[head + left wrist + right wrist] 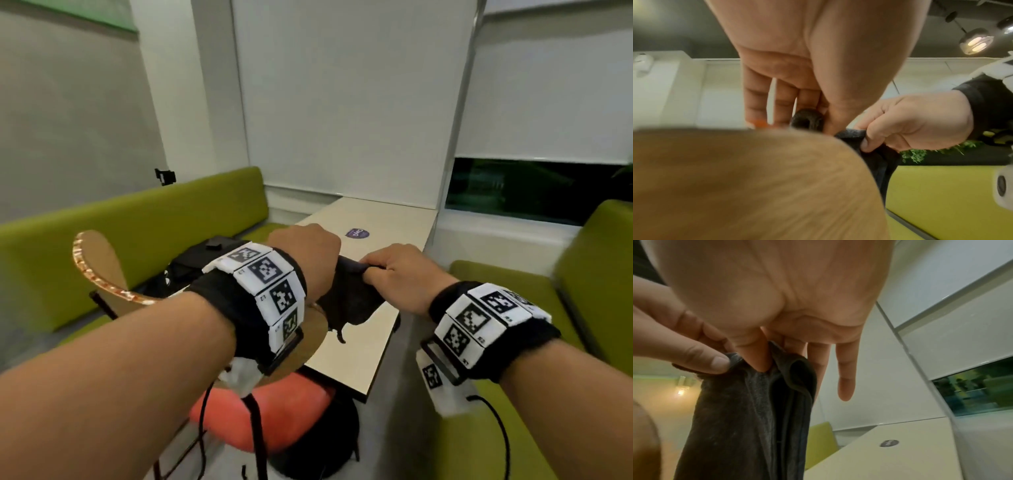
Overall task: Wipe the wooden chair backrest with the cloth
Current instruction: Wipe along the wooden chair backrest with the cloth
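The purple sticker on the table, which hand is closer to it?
Left. The left hand sits just below the purple sticker in the head view; the right hand is lower and further right, pinching the cloth.

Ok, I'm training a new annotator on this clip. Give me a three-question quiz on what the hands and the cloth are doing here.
1. True or false: only the right hand holds the dark grey fabric cloth.
2. The cloth hangs: A) beside the curved wooden chair backrest, B) on the green sofa.
3. What colour is the chair's seat cushion?

Key: 1 false, the left hand pinches it too; 2 A; 3 red-orange.
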